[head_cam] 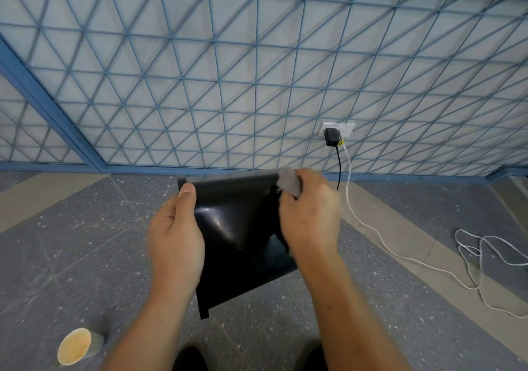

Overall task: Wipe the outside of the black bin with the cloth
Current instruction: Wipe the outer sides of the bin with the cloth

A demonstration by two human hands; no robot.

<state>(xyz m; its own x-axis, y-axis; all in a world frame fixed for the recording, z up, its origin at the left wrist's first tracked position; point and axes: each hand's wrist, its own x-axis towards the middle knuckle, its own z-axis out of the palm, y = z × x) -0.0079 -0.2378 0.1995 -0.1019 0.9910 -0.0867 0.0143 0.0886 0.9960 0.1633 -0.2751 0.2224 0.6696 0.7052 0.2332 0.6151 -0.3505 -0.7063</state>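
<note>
Speckled grey floor (pixel 85 227) with paler bands runs up to a blue lattice grille (pixel 228 70) that covers a pale wall. One black bin (pixel 240 227) is held up off the floor between two bare hands, tipped so that its glossy outside faces the camera. One left hand (pixel 175 236) holds the bin's left side, thumb laid along the edge near the upper corner; the other fingers wrap behind and are hidden. One right hand (pixel 310 213) has its fingers clamped on one crumpled grey cloth (pixel 289 182), pressed against the bin's upper right corner (motion blur softens the cloth's outline). On the wall, one white socket plate (pixel 338 128) carries one black plug (pixel 331 137), from which a black lead hangs. Beside it, one white cable (pixel 371 227) drops to the floor and coils loosely toward the right edge. One paper cup (pixel 75 346) lies near the floor's lower left edge, mouth toward the camera.
</note>
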